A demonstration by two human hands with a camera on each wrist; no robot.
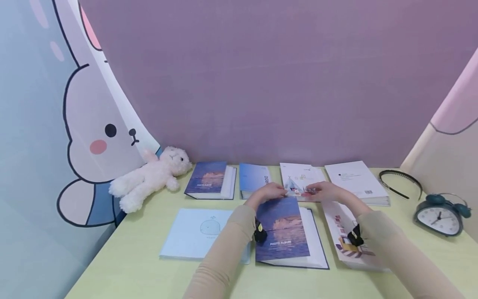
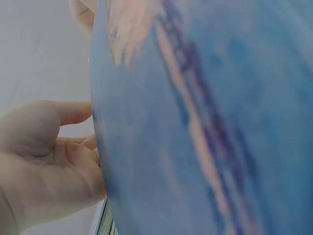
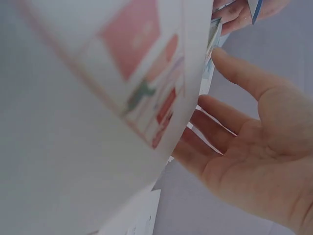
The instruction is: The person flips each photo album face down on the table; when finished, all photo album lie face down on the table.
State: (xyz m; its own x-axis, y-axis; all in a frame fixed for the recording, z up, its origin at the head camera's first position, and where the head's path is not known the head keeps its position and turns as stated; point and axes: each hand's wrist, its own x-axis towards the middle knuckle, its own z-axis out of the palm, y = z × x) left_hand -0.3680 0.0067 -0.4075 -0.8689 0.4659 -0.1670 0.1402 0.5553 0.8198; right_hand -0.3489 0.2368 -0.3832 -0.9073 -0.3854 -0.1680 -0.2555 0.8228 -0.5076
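Observation:
Both hands are at the near edge of a white photo album (image 1: 297, 170) with a tent picture, in the back row. My left hand (image 1: 269, 192) pinches at its left side; in the right wrist view a thin blue-edged piece (image 3: 255, 9) overlaps its fingers. In the left wrist view the left hand (image 2: 54, 166) is partly hidden behind a seascape cover. My right hand (image 1: 328, 192) touches the right side, its fingers (image 3: 215, 120) nearly straight. Under the left wrist lies a seascape photo album (image 1: 280, 232); under the right, a white illustrated album (image 1: 340, 232).
In the back row also stand a smaller seascape album (image 1: 205, 178), a blue album (image 1: 254, 176) and a white album (image 1: 352, 178). A pale blue album (image 1: 190, 232) lies front left. A plush toy (image 1: 153, 178) leans left; a headband (image 1: 403, 179) and alarm clock (image 1: 440, 218) are right.

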